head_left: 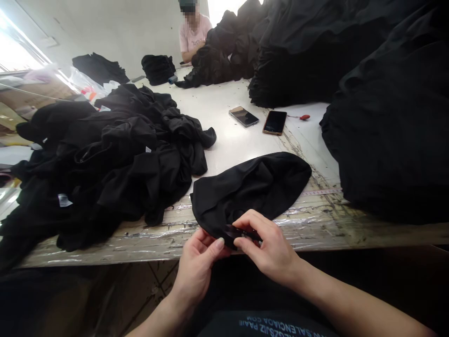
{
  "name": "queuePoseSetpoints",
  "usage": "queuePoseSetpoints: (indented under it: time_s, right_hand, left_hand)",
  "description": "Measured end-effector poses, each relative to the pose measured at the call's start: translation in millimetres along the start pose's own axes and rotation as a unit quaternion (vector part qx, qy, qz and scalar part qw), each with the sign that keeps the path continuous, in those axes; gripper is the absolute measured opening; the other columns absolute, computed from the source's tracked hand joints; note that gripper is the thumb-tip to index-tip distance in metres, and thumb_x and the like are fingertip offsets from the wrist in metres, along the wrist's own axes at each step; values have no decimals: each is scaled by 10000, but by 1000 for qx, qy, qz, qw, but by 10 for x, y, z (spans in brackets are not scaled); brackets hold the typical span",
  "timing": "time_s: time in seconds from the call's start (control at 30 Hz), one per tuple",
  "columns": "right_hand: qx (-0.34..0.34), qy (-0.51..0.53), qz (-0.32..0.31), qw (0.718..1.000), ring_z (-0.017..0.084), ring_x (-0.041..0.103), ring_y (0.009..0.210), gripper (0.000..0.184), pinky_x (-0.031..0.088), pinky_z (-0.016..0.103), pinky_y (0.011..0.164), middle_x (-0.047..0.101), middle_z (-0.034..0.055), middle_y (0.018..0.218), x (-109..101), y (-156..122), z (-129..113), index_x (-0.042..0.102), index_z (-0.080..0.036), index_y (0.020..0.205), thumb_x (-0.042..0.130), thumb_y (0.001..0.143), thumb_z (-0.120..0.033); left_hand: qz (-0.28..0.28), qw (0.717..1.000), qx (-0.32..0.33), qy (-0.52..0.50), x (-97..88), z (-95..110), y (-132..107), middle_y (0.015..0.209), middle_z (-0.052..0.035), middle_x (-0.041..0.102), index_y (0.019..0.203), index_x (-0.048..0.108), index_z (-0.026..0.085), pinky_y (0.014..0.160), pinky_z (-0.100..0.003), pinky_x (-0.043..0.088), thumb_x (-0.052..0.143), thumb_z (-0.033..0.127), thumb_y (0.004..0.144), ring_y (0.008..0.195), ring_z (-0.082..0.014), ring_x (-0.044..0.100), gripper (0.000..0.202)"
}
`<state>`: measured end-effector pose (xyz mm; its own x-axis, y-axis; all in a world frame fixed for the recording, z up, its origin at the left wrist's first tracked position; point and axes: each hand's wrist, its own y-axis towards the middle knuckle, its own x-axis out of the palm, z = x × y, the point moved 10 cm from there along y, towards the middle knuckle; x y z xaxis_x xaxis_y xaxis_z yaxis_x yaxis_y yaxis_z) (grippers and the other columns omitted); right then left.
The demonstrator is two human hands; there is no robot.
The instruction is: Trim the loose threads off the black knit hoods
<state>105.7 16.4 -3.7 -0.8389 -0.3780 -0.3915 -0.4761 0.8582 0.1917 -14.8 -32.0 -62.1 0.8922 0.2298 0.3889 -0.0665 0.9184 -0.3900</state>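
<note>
A black garment [250, 189] lies on the white table [231, 135] with its near edge over the front rim. My left hand [198, 264] pinches that near edge from below, thumb on top. My right hand [268, 245] is closed on the same edge just to the right, and a small dark tool shows between its fingers and the cloth; I cannot make out what it is.
A big heap of black garments [105, 159] fills the table's left. Tall black stacks [393, 117] stand at the right and back. Two phones [243, 116] [275, 122] and a red-handled tool [303, 117] lie mid-table. A person in pink [193, 35] sits at the far end.
</note>
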Motion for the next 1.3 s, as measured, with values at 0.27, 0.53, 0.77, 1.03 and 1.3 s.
queuePoseSetpoints:
  time_s: [0.27, 0.53, 0.77, 1.03, 1.3]
  right_hand:
    - [-35, -70, -76, 994, 124, 497, 649, 107, 399, 251, 576, 525, 13, 777, 205, -153, 91, 558, -172, 804, 553, 769, -71]
    - [26, -34, -51, 998, 160, 567, 827, 192, 462, 275, 714, 584, 40, 918, -126, -25, 55, 599, -186, 972, 599, 790, -123]
    - [-13, -19, -57, 998, 148, 566, 766, 146, 453, 262, 666, 588, 34, 856, 9, 38, -62, 620, -170, 918, 582, 796, -100]
    - [0, 0, -50, 999, 142, 572, 752, 124, 444, 263, 680, 609, 19, 812, 19, 30, -23, 626, -172, 866, 580, 793, -82]
    - [29, 23, -57, 998, 135, 571, 726, 106, 437, 251, 669, 621, 11, 783, 46, 53, 18, 637, -171, 838, 581, 789, -95]
  left_hand:
    - [36, 999, -39, 4, -226, -41, 106, 736, -53, 641, 804, 595, 118, 600, -240, 509, 654, 335, 813, 655, -138, 605, 224]
    - [-60, 991, -101, -65, 72, -104, 53, 780, -64, 601, 868, 615, 101, 606, -255, 490, 596, 272, 856, 653, -127, 565, 172]
    - [-70, 987, -109, -91, 195, -147, 9, 769, -57, 590, 884, 606, 107, 602, -255, 472, 574, 265, 873, 636, -120, 555, 161]
    - [-68, 989, -106, -83, 184, -155, 12, 796, -58, 594, 885, 613, 116, 613, -254, 458, 615, 289, 846, 644, -120, 557, 177]
    - [-57, 992, -92, -66, 157, -144, 4, 807, -59, 601, 877, 623, 122, 616, -253, 459, 649, 313, 819, 648, -121, 561, 201]
